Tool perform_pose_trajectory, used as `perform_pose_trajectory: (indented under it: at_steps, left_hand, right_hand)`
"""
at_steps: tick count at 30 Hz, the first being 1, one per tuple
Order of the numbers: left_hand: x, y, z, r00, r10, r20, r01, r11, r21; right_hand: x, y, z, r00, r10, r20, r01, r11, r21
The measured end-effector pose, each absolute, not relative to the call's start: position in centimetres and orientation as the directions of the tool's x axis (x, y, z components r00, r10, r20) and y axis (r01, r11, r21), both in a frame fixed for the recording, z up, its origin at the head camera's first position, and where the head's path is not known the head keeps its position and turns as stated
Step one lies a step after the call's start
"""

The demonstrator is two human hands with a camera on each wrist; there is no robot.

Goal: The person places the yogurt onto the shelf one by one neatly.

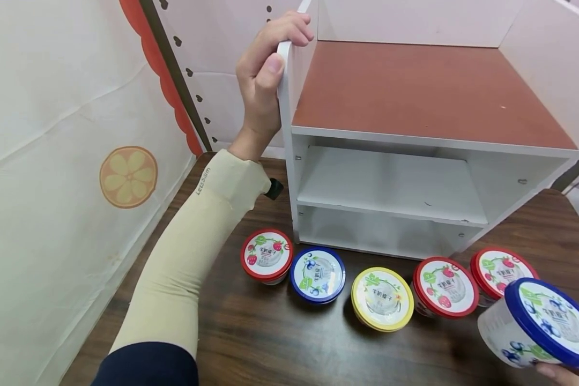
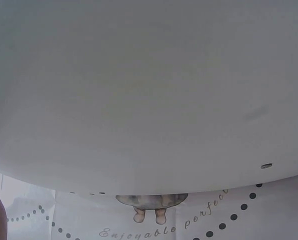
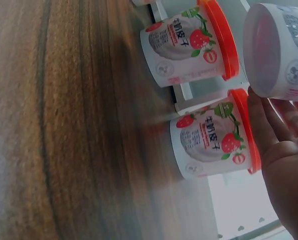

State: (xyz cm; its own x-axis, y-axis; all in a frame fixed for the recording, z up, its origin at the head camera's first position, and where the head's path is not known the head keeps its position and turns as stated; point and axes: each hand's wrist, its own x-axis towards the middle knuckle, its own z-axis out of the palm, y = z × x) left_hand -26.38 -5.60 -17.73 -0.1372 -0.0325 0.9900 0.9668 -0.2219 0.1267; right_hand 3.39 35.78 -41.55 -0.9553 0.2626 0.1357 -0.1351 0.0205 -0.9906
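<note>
My left hand [image 1: 265, 75] grips the upper edge of the white side panel [image 1: 284, 91] of a small shelf unit. In the left wrist view, the panel's white surface [image 2: 144, 100] fills most of the picture. At the lower right, my right hand [image 1: 566, 375] holds a white tub with a blue lid and blueberry print [image 1: 540, 327], tilted and raised off the table. The right wrist view has this tub [image 3: 281, 55] against the fingers, close to a red-lidded strawberry tub [image 3: 214, 135]. Most of the right hand lies outside the head view.
Along the shelf's foot on the wooden table [image 1: 270, 338] stand red-lidded tubs [image 1: 267, 254] [image 1: 445, 287] [image 1: 504, 271], a blue-lidded tub [image 1: 317, 274] and a yellow-lidded tub [image 1: 382, 298]. The unit has a brown top board [image 1: 424, 91] and a white inner shelf [image 1: 391, 182]. A cloth wall [image 1: 53, 214] rises at left.
</note>
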Motion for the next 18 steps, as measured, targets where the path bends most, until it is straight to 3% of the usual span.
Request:
perform_pose_trajectory:
  at_steps: [8,18]
  left_hand:
    - [-26.4,-5.8,-17.8,-0.127,-0.025,0.992,0.969,-0.218,0.118]
    - [-26.2,-5.9,-17.7,-0.131,-0.017,0.991,0.970,-0.210,0.125]
  right_hand:
    - [2.8,35.4,-41.8,-0.968,0.161,0.194,-0.212,-0.105,-0.972]
    - [2.6,34.3,-41.5,-0.969,0.131,0.207,-0.214,-0.035,-0.976]
